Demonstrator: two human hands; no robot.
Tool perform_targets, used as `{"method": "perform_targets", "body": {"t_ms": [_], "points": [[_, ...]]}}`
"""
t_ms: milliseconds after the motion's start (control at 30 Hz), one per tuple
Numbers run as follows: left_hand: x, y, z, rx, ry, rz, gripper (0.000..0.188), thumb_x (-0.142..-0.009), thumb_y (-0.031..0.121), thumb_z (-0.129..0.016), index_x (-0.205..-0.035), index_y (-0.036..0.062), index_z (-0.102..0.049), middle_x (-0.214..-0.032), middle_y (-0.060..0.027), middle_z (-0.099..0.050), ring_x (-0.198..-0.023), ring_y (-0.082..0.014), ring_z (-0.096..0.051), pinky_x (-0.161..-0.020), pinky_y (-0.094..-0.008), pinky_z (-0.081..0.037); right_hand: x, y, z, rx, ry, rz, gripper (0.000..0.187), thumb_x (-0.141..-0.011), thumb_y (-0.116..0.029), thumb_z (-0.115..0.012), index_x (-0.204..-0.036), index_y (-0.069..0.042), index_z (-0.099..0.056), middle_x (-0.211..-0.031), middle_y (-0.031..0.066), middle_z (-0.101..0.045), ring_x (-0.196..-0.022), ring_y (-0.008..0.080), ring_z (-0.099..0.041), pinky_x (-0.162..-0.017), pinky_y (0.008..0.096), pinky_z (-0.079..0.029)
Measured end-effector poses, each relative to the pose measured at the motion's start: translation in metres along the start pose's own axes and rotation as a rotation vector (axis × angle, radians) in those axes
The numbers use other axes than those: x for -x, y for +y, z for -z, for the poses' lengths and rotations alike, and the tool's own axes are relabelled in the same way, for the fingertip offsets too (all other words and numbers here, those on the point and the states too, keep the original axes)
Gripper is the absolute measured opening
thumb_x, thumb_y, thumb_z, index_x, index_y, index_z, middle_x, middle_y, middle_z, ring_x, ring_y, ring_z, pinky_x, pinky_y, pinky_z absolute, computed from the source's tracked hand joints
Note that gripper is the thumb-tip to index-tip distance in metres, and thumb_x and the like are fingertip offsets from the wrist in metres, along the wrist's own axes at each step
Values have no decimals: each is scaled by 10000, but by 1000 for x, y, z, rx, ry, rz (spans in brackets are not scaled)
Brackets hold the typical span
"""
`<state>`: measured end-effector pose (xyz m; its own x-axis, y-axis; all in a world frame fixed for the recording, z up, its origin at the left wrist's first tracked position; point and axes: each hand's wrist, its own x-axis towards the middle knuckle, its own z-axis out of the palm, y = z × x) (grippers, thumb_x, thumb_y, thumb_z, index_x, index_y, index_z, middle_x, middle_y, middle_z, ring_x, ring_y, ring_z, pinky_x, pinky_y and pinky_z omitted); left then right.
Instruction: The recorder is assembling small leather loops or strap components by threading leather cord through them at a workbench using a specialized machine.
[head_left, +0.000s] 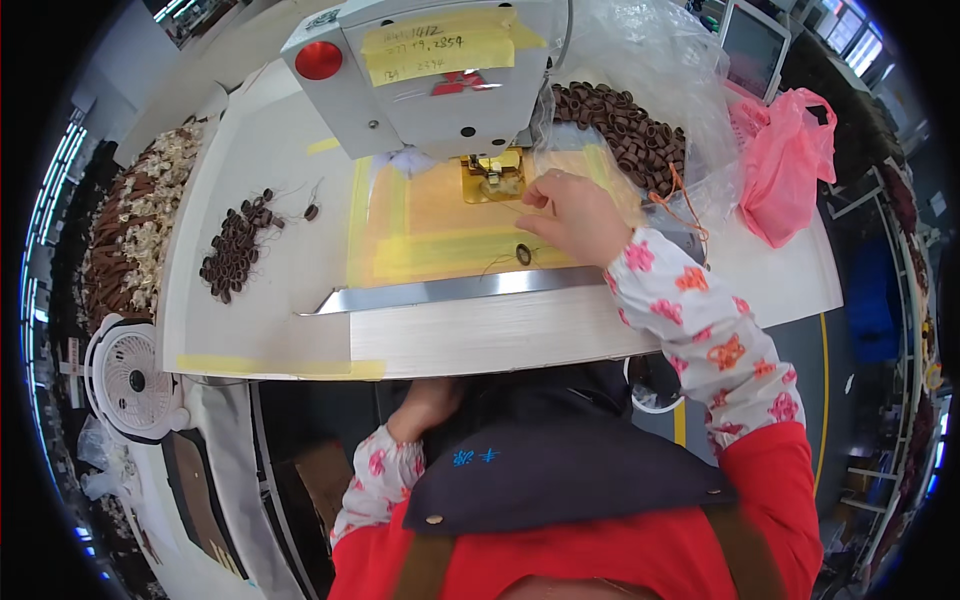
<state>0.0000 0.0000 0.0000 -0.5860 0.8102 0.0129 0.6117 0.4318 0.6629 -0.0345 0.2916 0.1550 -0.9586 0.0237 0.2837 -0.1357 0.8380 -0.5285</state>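
My right hand (578,215) is at the sewing machine (430,70), just right of its presser foot (490,172). Its fingers are curled; whatever is between the fingertips is too small to make out. A single brown loop (523,254) with thin thread ends lies on the yellow-taped bed, below that hand. Under the table's front edge is my left hand (428,405), its fingers hidden. At the left of the tabletop sits a heap of brown loops (235,245) with thread tails. More loops (630,135) are piled on clear plastic at the right.
A metal strip (460,290) crosses the table in front of the bed. A pink plastic bag (785,165) and an orange cord (685,205) lie at the right. Left of the table are a white fan (130,380) and a mass of brown and cream pieces (140,220).
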Motion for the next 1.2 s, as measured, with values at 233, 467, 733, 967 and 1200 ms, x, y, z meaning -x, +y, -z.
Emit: {"method": "perform_targets", "body": {"t_ms": [233, 467, 733, 967, 1200], "points": [[22, 89, 149, 629, 84, 7, 224, -857, 38, -458, -1039, -23, -572, -806, -93, -611, -758, -160, -595, -702, -248, -461, -27, 8, -33, 79, -127, -116, 180, -737, -221, -611, -775, -46, -589, -746, 119, -600, -737, 287, -575, -668, 386, -445], [-124, 64, 162, 670, -80, 142, 266, -904, 205, -453, -950, -14, -596, -727, -24, -585, -641, -75, -535, -597, -203, -447, -21, -7, -21, -80, -43, -98, 160, -772, -176, -577, -758, -16, -567, -721, 146, -597, -703, 306, -578, -642, 382, -446], [-196, 53, 123, 702, -60, 191, 172, -860, 190, -517, -807, 44, -589, -680, -12, -582, -578, -84, -533, -530, -188, -420, -14, -27, -25, -101, 62, -26, 140, -766, -149, -582, -752, -15, -546, -726, 144, -585, -696, 316, -572, -620, 386, -445], [-177, 45, 118, 139, 472, -378, 68, -772, 71, -554, -809, 42, -604, -697, -69, -562, -660, -234, -547, -572, -315, -425, -40, -102, 58, 145, 121, 648, 119, -726, -125, -617, -750, -48, -530, -713, 101, -542, -669, 280, -549, -581, 354, -439], [-184, 50, 123, 425, 186, -272, 115, -796, 76, -565, -773, -32, -596, -721, -98, -584, -633, -125, -535, -565, -251, -413, -145, -160, 82, 462, 283, 925, 297, -742, -250, -630, -938, -35, -571, -865, 101, -582, -812, 285, -562, -713, 366, -465]]}}
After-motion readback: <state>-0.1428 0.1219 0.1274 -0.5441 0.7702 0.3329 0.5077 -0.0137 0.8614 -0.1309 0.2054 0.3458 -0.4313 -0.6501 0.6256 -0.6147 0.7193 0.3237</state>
